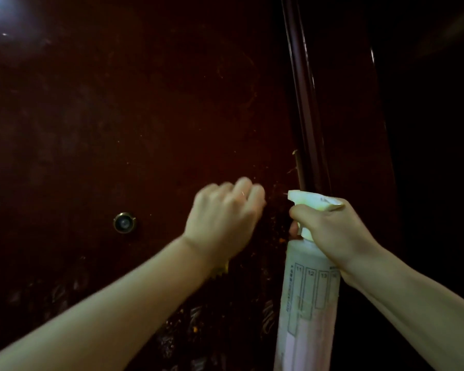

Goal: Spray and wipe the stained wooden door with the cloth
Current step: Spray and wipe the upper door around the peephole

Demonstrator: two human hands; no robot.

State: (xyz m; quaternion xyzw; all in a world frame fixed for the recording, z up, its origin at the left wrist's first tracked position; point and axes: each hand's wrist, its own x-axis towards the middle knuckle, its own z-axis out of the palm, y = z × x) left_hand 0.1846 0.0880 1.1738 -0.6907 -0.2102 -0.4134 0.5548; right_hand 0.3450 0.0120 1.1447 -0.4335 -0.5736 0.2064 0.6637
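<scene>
Nearest, just under the right hand [332, 231], hangs the spray bottle [306, 303]: pale plastic, probably light and a little slick, best held where it is now, fingers curled round the neck with one over the trigger, nozzle aimed at the door. Left of it, close by, the left hand [223, 220] is blurred, fingers curled; a yellowish scrap of cloth [221, 270] shows below its wrist, soft and easy to bunch. Beyond both hands stands the dark wooden door [145, 116], stiff, specked with stains between them. Right of the nozzle runs the door's raised edge [306, 116]; leftward there is open panel, save a peephole [125, 223].
</scene>
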